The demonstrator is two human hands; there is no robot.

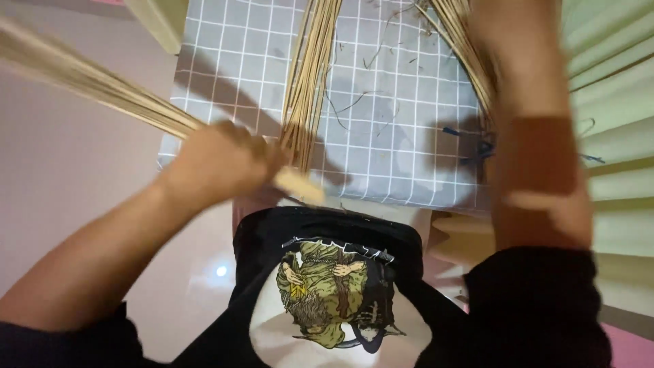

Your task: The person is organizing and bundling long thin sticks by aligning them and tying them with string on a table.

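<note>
My left hand is closed around a thick bundle of pale straw-coloured sticks that runs up to the upper left, its cut end poking out past my fingers. My right arm reaches up on the right; the hand itself is cut off by the top edge, among another spread of sticks. A third loose bundle of sticks lies on the grey grid-patterned cloth between my arms.
The grid cloth covers a low surface in front of me, with loose fibres and a blue cord on it. Pale green corrugated sheeting stands to the right. Pink floor lies left.
</note>
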